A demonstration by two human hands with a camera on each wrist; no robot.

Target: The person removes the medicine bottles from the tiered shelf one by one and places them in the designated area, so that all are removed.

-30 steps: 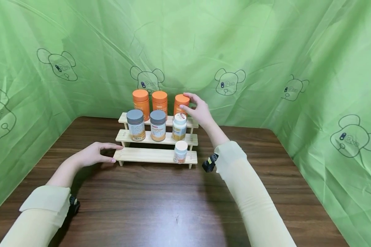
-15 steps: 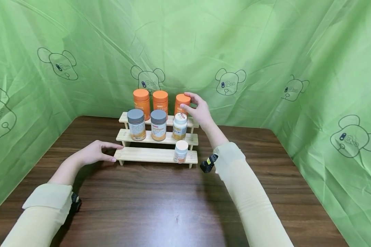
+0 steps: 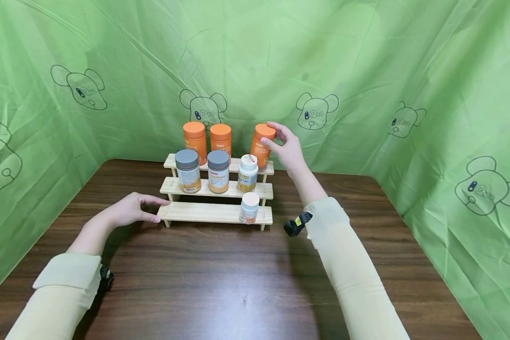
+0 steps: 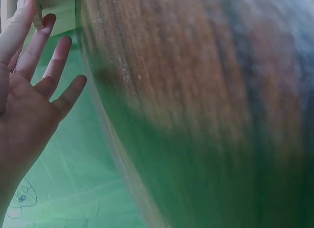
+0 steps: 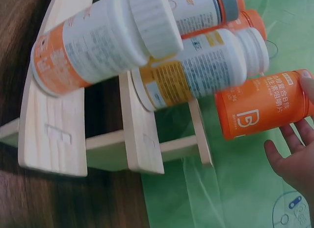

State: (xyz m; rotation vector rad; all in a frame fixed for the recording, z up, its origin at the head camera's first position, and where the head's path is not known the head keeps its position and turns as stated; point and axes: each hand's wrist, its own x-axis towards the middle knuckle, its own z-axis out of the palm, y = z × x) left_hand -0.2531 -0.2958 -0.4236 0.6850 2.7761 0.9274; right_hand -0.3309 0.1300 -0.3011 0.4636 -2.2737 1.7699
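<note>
The right hand [image 3: 288, 150] grips an orange bottle [image 3: 261, 145] by its cap end, thumb and fingers curled round the top, and holds it at the right end of the top step of the three-step wooden rack [image 3: 212, 213]. From the right wrist view the same orange bottle [image 5: 262, 104] hangs clear above the top step, white lettering facing out, with fingertips [image 5: 305, 81] on its cap. Whether its base touches the wood cannot be told from the head view.

Over on the other side, the left hand [image 3: 129, 211] lies flat on the dark wooden table [image 3: 221, 278], fingers straight and relaxed, fingertips touching the left end of the rack's lowest step. The left wrist view shows that hand [image 4: 29, 86] with fingers spread and nothing in it.

On the top step two more orange-capped bottles [image 3: 207, 140] stand side by side at the left, well apart from the held one. The middle step carries two grey-capped jars [image 3: 202, 172] and, at the right, a white-capped bottle [image 3: 248, 173]. A smaller white-capped bottle [image 3: 249, 208] stands alone near the right end of the lowest step. A green cloth with bear outlines [image 3: 365, 71] hangs behind and along both sides.
</note>
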